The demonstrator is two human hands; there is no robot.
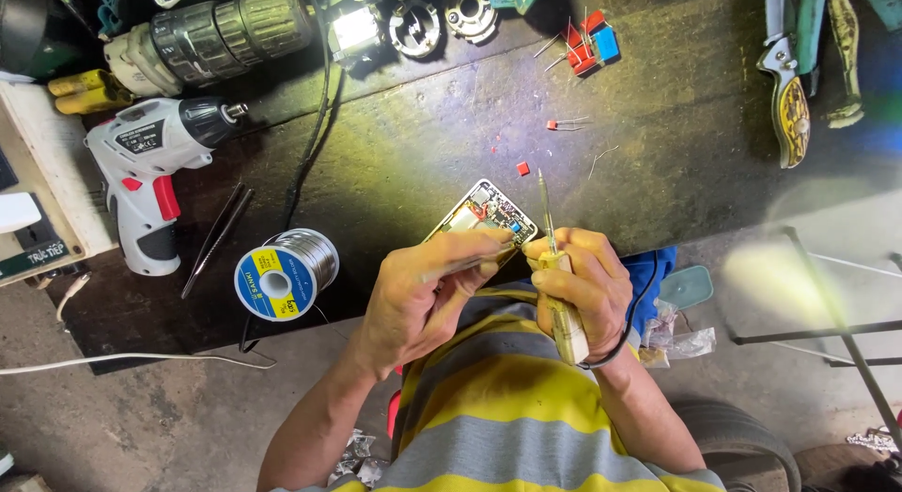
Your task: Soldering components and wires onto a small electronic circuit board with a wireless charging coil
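Note:
My left hand (pixel 423 285) grips a small circuit board (pixel 484 210) in a white case, held just above the dark bench edge, with thin metal tweezers (pixel 460 265) also pinched in its fingers. My right hand (pixel 578 285) is closed around a soldering iron (pixel 564 318) with a pale handle. The iron's thin metal tip (pixel 544 201) points up beside the board's right edge. Whether the tip touches the board I cannot tell.
A solder spool (pixel 282 274) lies left of my hands, with black tweezers (pixel 216 236) and a white cordless screwdriver (pixel 146 172) further left. A larger drill (pixel 211 31), motor parts (pixel 413 22), small red components (pixel 583 41) and pliers (pixel 789 78) sit at the back of the bench (pixel 423 135).

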